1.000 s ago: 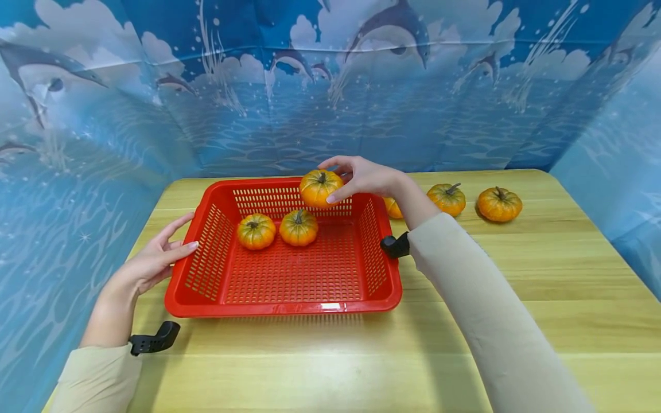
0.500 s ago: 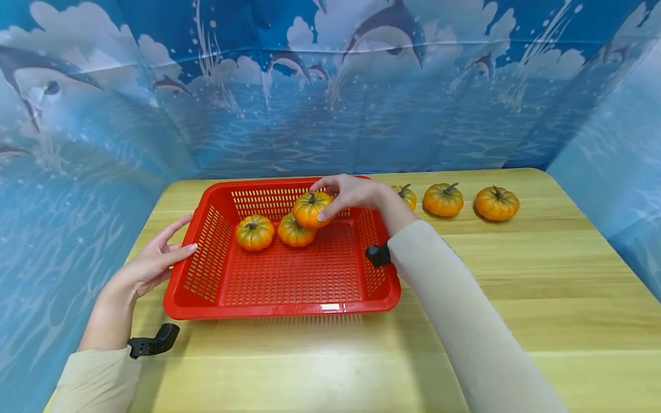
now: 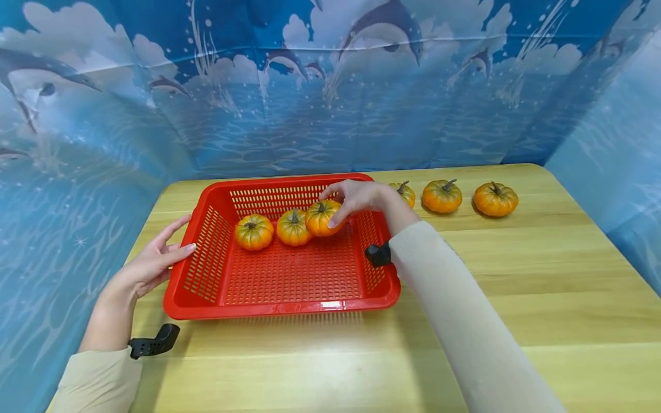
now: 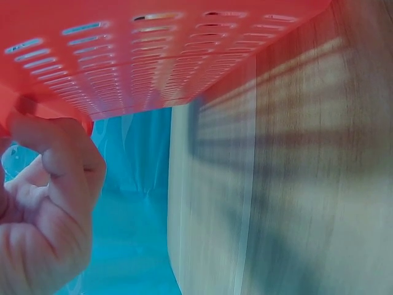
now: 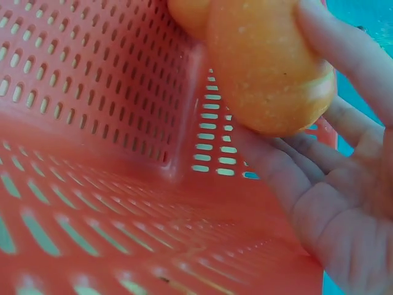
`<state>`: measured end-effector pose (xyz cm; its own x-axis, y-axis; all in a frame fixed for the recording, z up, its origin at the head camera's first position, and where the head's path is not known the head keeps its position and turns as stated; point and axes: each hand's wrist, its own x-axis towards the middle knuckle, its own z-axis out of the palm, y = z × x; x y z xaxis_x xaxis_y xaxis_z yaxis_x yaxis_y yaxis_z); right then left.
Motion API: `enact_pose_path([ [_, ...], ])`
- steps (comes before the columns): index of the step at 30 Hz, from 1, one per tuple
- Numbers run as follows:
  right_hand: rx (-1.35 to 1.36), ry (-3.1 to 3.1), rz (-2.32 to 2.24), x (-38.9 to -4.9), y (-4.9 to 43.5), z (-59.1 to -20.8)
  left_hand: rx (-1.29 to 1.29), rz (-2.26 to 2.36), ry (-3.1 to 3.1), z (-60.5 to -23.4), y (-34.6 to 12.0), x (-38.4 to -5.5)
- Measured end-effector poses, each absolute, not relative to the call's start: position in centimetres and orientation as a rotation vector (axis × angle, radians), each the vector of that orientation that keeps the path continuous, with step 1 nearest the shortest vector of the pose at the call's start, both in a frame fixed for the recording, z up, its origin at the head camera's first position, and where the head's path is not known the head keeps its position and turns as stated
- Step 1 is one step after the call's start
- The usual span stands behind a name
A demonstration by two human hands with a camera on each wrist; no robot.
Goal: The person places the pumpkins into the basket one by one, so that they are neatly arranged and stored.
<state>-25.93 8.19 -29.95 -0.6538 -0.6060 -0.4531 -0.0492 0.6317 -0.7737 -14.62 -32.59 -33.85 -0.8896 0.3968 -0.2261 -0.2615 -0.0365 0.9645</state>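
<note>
My right hand (image 3: 357, 198) grips a small orange pumpkin (image 3: 321, 219) between thumb and fingers, low inside the red plastic basket (image 3: 281, 310). In the right wrist view the held pumpkin (image 5: 267, 67) sits between the thumb and the fingers, in front of the perforated wall. To its left in the basket lie a second pumpkin (image 3: 292, 228), right at its side, and a third pumpkin (image 3: 254, 233). My left hand (image 3: 152, 263) holds the basket's left rim, thumb on top; in the left wrist view its curled fingers (image 4: 67, 153) show at the basket's edge.
Right of the basket stand a pumpkin (image 3: 406, 196) partly hidden by the right wrist, another pumpkin (image 3: 442, 197) and a farther pumpkin (image 3: 496, 199). They rest on the wooden table (image 3: 537, 275). A blue dolphin-print cloth (image 3: 310, 126) encloses the table's back and sides.
My right hand has lowered the pumpkin from above the basket's back rim into the basket, first leftward over the second pumpkin, then right to beside it. The left hand stays on the rim.
</note>
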Motion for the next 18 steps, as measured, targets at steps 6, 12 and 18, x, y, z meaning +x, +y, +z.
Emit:
enact_pose_path([
  [6,-0.505,2.144,-0.92,-25.9,7.6,-30.4,0.142,1.974,1.81,-33.7,-32.7,-14.8],
  [12,-0.473,2.144,-0.939,-25.9,7.1,-31.2,0.134,1.976,1.813,-33.6,-32.8,-14.8],
  [18,-0.494,2.19,-0.886,-26.1,6.7,-32.2,0.147,1.983,1.796,-33.7,-32.7,-14.8],
])
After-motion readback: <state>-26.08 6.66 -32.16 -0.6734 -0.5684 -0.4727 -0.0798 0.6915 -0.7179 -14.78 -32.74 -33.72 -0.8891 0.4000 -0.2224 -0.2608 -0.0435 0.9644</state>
